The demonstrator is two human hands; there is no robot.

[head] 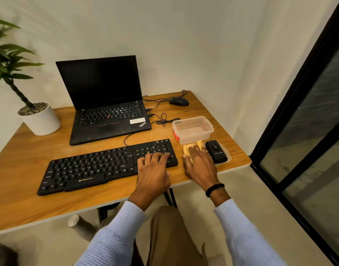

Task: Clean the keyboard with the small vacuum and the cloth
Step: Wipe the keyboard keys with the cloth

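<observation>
Black keyboard (91,167) across the middle of the frame. Left hand (153,169) flat on its right end, fingers spread wide. Just right of it, yellow cloth (186,149) under right hand (200,166); pressing or grabbing, hard to tell. Small vacuum (216,151) right beside.

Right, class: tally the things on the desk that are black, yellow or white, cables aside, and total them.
Black: 4 (laptop, keyboard, mouse, small vacuum)
Yellow: 1 (cloth)
White: 1 (plant pot)
Total: 6
</observation>
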